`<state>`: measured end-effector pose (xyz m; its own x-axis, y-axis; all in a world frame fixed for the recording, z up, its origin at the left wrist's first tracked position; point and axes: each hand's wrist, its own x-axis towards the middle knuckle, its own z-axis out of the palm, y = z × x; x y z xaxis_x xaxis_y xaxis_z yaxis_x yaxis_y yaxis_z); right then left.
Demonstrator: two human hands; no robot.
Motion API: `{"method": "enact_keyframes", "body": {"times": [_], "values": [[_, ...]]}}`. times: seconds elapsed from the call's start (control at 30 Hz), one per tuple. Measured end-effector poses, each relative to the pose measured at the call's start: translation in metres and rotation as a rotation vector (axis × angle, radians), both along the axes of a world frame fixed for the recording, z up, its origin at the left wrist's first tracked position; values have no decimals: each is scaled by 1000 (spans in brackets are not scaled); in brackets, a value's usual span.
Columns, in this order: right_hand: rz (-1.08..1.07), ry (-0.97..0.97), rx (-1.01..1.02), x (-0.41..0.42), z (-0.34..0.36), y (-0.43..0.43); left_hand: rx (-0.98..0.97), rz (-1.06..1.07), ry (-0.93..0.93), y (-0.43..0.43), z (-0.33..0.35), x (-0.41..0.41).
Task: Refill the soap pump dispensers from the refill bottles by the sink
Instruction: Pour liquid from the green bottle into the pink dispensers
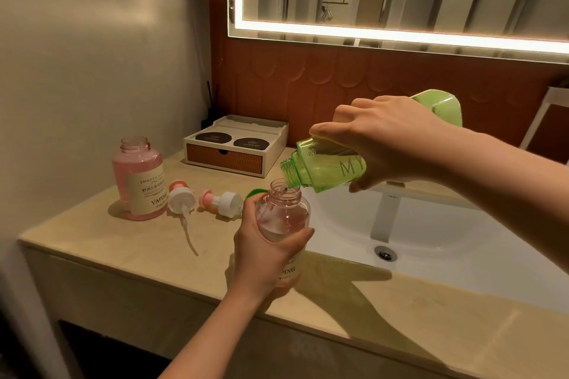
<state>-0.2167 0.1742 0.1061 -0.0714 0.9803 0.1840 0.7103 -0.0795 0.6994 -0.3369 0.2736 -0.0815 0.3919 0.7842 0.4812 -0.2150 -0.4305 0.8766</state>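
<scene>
Now pouring: the right hand [388,144] grips the green refill bottle [326,168], its long axis tipped down to the left. Its open mouth sits just above the pink dispenser [284,212]. The left hand [261,252] wraps this dispenser, upright at the counter [123,240] beside the sink [431,231].

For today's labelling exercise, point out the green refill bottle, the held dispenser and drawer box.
green refill bottle [323,169]: head view, shoulder.
held dispenser [283,212]: head view, upper body.
drawer box [237,161]: head view, drawer front.
</scene>
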Motion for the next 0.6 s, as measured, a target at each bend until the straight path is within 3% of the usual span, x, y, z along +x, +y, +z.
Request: {"method": "enact_keyframes", "body": {"times": [0.6], "values": [[73,-213,-72,-12,15,8,-11,-19,-25,-2,3,-1]]}}
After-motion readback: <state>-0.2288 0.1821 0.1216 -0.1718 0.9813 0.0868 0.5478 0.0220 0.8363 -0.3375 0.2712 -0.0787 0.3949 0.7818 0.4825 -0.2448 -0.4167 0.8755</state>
